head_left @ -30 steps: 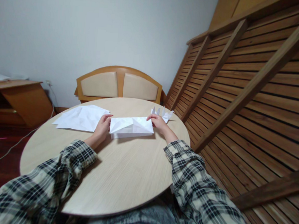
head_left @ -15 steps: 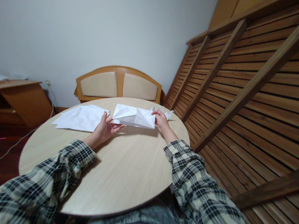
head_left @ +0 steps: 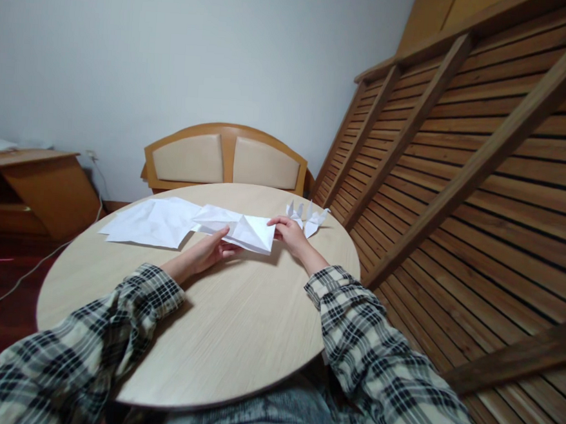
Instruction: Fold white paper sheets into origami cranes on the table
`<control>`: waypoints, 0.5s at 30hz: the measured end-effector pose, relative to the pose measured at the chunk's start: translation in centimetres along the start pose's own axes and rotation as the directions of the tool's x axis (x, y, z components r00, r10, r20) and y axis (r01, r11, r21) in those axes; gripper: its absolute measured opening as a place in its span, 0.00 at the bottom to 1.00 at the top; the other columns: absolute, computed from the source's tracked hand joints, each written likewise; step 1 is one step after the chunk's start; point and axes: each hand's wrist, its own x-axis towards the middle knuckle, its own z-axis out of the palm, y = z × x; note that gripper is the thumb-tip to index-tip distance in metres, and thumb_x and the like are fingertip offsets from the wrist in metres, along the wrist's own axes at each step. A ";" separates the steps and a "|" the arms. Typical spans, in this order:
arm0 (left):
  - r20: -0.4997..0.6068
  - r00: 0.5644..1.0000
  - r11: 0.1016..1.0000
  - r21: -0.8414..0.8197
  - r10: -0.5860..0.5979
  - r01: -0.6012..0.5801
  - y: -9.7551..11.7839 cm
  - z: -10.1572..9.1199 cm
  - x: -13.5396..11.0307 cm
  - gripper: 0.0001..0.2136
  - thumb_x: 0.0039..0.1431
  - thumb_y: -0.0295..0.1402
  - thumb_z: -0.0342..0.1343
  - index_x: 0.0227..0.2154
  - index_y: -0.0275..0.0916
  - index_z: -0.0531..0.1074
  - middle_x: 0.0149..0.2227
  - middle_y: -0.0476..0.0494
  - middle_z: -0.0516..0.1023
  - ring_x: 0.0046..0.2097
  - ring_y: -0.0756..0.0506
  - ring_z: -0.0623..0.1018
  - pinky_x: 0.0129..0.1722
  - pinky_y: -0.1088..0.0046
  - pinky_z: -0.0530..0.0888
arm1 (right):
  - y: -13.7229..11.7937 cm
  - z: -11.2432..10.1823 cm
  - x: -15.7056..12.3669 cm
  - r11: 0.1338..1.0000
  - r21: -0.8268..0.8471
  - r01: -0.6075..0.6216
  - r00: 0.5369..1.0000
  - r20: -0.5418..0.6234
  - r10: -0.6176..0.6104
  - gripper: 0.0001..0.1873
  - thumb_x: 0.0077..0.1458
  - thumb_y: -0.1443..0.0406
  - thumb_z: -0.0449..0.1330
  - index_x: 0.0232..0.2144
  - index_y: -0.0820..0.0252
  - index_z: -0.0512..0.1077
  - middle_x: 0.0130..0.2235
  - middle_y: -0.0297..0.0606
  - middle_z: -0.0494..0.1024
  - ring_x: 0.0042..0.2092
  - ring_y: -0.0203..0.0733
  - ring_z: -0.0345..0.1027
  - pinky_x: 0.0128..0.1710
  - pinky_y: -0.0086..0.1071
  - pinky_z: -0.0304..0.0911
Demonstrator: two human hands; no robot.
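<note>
A folded sheet of white paper (head_left: 249, 231), creased and roughly oblong, is held just above the round table (head_left: 237, 312). My left hand (head_left: 211, 251) grips its near edge, thumb on top and fingers underneath. At the paper's right end, my right hand (head_left: 289, 232) pinches the edge between thumb and fingers. To the left lie creased white sheets (head_left: 151, 221), their right side partly behind the held paper. Just beyond my right hand stand two small folded paper figures (head_left: 314, 220) with pointed tips.
Behind the table is a wooden headboard (head_left: 226, 159) with cream panels. A slatted wooden frame (head_left: 440, 178) leans along the right side. On the left are a brown desk (head_left: 47, 189) and a white cable (head_left: 31, 272) running down to the floor.
The folded paper has moved left and tilted, its right end now lower. My left hand's thumb has come onto it. My right hand shifted left with it, uncovering the paper figures.
</note>
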 end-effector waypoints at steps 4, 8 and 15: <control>-0.146 0.988 0.998 0.049 0.053 -0.046 0.0 -0.3 0.5 0.14 0.55 0.39 0.61 0.40 0.36 0.72 0.42 0.35 0.79 0.43 0.40 0.77 0.39 0.67 0.76 | -0.2 0.7 -1.0 0.998 -0.063 -0.027 0.987 0.157 0.036 0.11 0.47 0.75 0.55 0.27 0.61 0.76 0.36 0.40 0.78 0.38 0.36 0.70 0.42 0.31 0.68; -0.228 0.968 0.989 0.118 0.109 -0.084 0.0 -0.6 0.8 0.13 0.51 0.36 0.63 0.38 0.36 0.72 0.38 0.37 0.78 0.40 0.41 0.77 0.35 0.68 0.74 | -0.6 1.2 -1.6 0.990 -0.131 -0.048 0.964 0.252 0.080 0.14 0.45 0.77 0.54 0.26 0.61 0.77 0.36 0.40 0.78 0.41 0.39 0.70 0.42 0.32 0.69; -0.247 0.954 0.975 0.183 0.170 -0.127 -0.1 -1.0 0.9 0.12 0.49 0.35 0.63 0.35 0.36 0.71 0.30 0.40 0.76 0.34 0.43 0.75 0.29 0.69 0.70 | -1.1 1.1 -1.8 0.991 -0.132 0.022 0.974 0.227 0.008 0.12 0.51 0.75 0.52 0.28 0.61 0.75 0.36 0.38 0.76 0.38 0.36 0.69 0.44 0.32 0.66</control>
